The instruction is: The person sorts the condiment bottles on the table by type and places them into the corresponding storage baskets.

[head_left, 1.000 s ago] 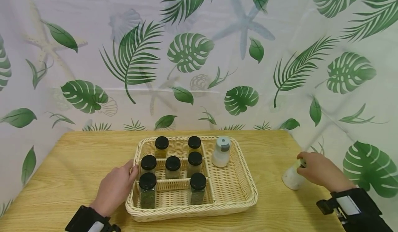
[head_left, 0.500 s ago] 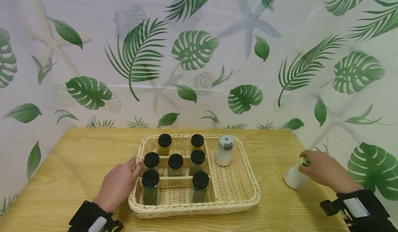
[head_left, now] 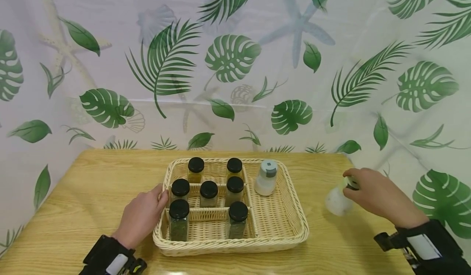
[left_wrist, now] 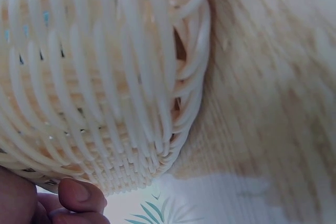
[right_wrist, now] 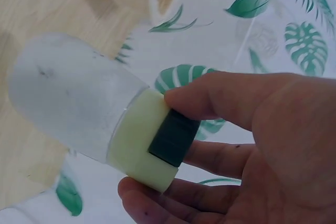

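My right hand (head_left: pixel 375 195) pinches the pale yellow-green cap of a seasoning shaker (head_left: pixel 339 201) to the right of the basket. In the right wrist view the shaker's cloudy body (right_wrist: pixel 73 95) points away from the fingers, and a dark flap shows on its cap (right_wrist: pixel 142 140). On the left, my left hand (head_left: pixel 141 213) grips the rim of a divided wicker basket (head_left: pixel 272 244), thumb over the edge. The left wrist view shows the basket's woven side (left_wrist: pixel 105 77) and the curled fingertips (left_wrist: pixel 79 195). A second shaker (head_left: pixel 266 178), with a blue-grey cap, stands in the basket's right compartment.
Several black-lidded spice jars (head_left: pixel 208 193) stand in the basket's left compartments. The wooden table (head_left: pixel 110 172) ends at a leaf-printed cloth (head_left: pixel 235 103) behind and to the right.
The shaker in my right hand has moved left and slightly up, off its earlier place on the table. My left hand keeps its hold on the basket rim. The head view has shifted slightly.
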### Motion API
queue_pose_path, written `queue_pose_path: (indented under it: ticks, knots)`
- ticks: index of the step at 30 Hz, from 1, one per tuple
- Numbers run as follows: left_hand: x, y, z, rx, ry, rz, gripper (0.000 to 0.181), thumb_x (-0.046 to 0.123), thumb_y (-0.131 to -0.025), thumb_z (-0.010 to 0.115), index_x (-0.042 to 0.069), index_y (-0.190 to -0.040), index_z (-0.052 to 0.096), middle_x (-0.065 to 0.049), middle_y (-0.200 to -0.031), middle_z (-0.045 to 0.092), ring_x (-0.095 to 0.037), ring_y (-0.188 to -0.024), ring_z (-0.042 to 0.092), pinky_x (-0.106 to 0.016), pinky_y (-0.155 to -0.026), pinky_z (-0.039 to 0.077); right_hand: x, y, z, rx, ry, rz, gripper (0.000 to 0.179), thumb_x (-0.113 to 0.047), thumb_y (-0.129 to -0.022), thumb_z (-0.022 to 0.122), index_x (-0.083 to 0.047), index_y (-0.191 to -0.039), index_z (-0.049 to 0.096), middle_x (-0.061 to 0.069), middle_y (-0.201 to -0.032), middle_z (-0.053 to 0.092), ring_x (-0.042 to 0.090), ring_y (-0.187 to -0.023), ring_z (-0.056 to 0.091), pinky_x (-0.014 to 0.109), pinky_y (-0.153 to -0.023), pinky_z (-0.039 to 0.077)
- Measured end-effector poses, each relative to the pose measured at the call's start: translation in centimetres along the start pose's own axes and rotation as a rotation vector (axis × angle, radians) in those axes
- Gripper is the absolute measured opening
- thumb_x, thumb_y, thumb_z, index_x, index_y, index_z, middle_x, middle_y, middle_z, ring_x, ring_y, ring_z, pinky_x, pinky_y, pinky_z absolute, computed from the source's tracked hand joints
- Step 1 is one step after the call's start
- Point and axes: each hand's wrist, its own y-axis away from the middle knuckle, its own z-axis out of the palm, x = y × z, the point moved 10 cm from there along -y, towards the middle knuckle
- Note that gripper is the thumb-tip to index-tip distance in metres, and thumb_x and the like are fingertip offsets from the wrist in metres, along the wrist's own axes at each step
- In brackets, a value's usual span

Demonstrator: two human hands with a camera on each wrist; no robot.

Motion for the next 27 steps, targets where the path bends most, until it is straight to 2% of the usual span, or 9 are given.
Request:
queue_pose_path:
  ticks: [10,13,16,21,27]
  knots:
    - [0.1,0.0,-0.1,-0.003,0.001,-0.005,0.032,0.031,-0.109,0.039,0.013,-0.087,0.055,0.0,-0.055,0.04,-0.016,-0.046,0.041,-0.03,-0.047,0.026,-4.0,0.1,-1.8,0.06,0.039,-0.074,0.042,-0.019,-0.09,0.068,0.004,-0.124,0.064,0.02,-0.113,0.067,0.022,-0.083,0.054,0.039,-0.068,0.041]
    - [0.0,0.0,-0.1,-0.005,0.004,-0.007,0.032,0.031,-0.109,0.039,0.012,-0.09,0.057,0.0,-0.055,0.04,-0.016,-0.046,0.041,-0.031,-0.047,0.026,-5.1,0.2,-2.1,0.075,0.04,-0.094,0.041,-0.02,-0.09,0.069,0.003,-0.124,0.064,0.022,-0.116,0.067,0.034,-0.097,0.063,0.046,-0.076,0.049]
    - [0.0,0.0,0.0,-0.006,0.01,-0.009,0.032,0.031,-0.109,0.04,0.01,-0.095,0.06,0.0,-0.055,0.041,-0.016,-0.045,0.041,-0.031,-0.046,0.026,-6.1,0.3,-2.6,0.084,0.048,-0.103,0.042,-0.021,-0.09,0.069,0.002,-0.125,0.064,0.024,-0.121,0.066,0.043,-0.109,0.063,0.054,-0.083,0.051]
    - [-0.1,0.0,0.0,-0.005,0.012,-0.009,0.031,0.031,-0.109,0.04,0.01,-0.095,0.059,0.0,-0.055,0.041,-0.016,-0.046,0.041,-0.031,-0.046,0.027,-7.8,0.5,-3.3,0.088,0.045,-0.109,0.043,-0.023,-0.091,0.068,0.001,-0.127,0.064,0.024,-0.123,0.064,0.031,-0.096,0.065,0.047,-0.076,0.051]
    - [-0.1,0.0,0.1,-0.005,0.014,-0.013,0.03,0.031,-0.109,0.041,0.011,-0.097,0.06,0.0,-0.056,0.042,-0.016,-0.047,0.043,-0.031,-0.046,0.029,-10.0,0.5,-3.5,0.091,0.024,-0.135,0.044,-0.022,-0.093,0.067,-0.002,-0.131,0.062,0.023,-0.127,0.063,0.038,-0.111,0.062,0.049,-0.081,0.052]
